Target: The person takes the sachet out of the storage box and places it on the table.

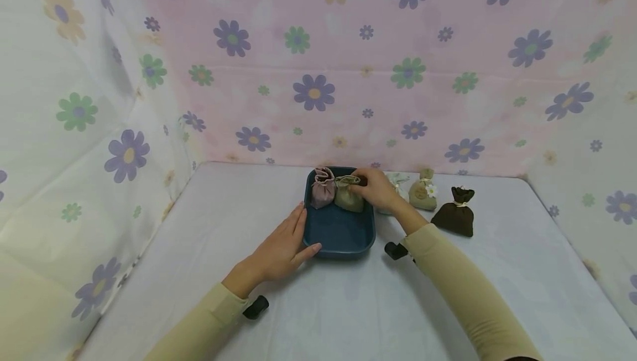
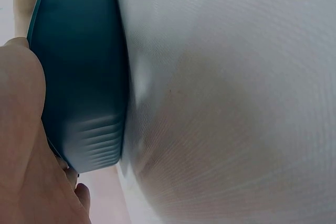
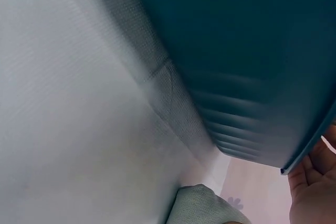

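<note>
Grip of the right hand [image 1: 376, 188] on the green pouch [image 1: 350, 202] in the blue tray [image 1: 340, 235].

Right thumb and fingers are drawn together in a pinch at the right side of the green pouch's mouth; the pouch sits toward the tray's back right corner, with the pink pouch [image 1: 322, 196] just beside it in the back left corner. The left hand [image 1: 280, 247] rests along the tray's left edge, fingers extended and thumb spread toward the near left corner. I see the tray near the middle of the back edge of the table [image 1: 522, 272]. To its right are the pale pouch [image 1: 400, 180], partly hidden behind the right hand, the tan pouch [image 1: 423, 198] and the dark brown pouch [image 1: 454, 219], nearest of these to the table's right edge.
</note>
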Available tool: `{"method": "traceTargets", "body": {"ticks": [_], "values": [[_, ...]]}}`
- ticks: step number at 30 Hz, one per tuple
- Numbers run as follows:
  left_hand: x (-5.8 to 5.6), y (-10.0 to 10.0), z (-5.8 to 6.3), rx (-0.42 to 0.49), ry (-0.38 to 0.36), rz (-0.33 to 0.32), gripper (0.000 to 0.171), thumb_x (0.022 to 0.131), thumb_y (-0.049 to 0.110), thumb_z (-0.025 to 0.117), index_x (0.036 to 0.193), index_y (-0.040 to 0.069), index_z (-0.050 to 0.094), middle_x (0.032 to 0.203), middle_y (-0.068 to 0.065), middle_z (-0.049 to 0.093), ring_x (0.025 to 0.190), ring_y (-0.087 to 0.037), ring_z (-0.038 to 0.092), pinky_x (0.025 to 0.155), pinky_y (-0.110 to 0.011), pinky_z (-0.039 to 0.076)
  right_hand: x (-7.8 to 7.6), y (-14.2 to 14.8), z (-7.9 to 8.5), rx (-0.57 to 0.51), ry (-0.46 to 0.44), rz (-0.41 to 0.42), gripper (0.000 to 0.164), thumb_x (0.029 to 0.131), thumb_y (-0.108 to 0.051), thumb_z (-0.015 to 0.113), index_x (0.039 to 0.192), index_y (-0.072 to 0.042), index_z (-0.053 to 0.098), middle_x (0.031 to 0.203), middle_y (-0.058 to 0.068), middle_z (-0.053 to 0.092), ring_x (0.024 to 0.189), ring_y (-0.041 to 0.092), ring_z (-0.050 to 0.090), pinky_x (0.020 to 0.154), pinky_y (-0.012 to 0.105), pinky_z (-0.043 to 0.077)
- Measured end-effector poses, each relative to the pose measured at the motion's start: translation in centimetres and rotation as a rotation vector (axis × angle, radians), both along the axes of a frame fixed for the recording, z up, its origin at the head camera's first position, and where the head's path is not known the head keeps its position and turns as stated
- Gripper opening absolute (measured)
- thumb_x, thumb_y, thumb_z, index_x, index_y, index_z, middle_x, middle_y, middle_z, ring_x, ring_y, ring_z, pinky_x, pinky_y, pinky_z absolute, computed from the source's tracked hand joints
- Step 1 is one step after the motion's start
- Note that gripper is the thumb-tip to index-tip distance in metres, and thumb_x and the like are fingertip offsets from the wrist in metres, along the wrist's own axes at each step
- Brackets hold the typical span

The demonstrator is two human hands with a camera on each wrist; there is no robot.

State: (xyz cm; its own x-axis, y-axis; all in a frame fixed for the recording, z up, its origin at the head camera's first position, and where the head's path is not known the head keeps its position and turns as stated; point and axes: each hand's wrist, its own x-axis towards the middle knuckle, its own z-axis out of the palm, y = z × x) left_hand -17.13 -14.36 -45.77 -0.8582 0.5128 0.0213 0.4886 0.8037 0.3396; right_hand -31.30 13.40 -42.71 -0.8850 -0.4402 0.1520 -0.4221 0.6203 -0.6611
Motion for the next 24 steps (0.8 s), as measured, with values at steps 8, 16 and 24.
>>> {"method": "traceTargets", "body": {"ticks": [8, 16, 24], "values": [[-0.1, 0.0, -0.1, -0.001, 0.006, -0.003, 0.098, 0.103, 0.071, 0.028, 0.162, -0.004, 0.003, 0.171, -0.019, -0.005, 0.158, -0.028, 0.0, 0.125, -0.047, 0.017, 0.5, 0.2, 0.8, -0.095, -0.024, -0.007, 0.024, 0.098, -0.016, 0.07, 0.116, 0.0, 0.071, 0.106, 0.013, 0.07, 0.093, 0.025, 0.061, 0.076, 0.037, 0.052], [-0.1, -0.2, -0.2, 0.008, 0.006, 0.009, 0.099, 0.103, 0.07, 0.029, 0.162, -0.005, 0.005, 0.171, -0.018, -0.006, 0.158, -0.028, 0.001, 0.125, -0.047, 0.018, 1.9, 0.4, 2.4, -0.183, -0.067, 0.012, 0.029, 0.1, -0.02, 0.07, 0.122, -0.002, 0.069, 0.117, 0.015, 0.068, 0.111, 0.031, 0.065, 0.087, 0.045, 0.056], [-0.4, 0.0, -0.6, 0.007, 0.02, -0.008, 0.099, 0.102, 0.071, 0.028, 0.162, -0.005, 0.005, 0.171, -0.019, -0.006, 0.158, -0.027, 0.0, 0.125, -0.047, 0.018, 3.4, 2.0, 3.8, -0.246, -0.078, 0.019, 0.027, 0.1, -0.019, 0.07, 0.121, -0.002, 0.069, 0.116, 0.014, 0.07, 0.106, 0.028, 0.067, 0.089, 0.042, 0.057]]}}
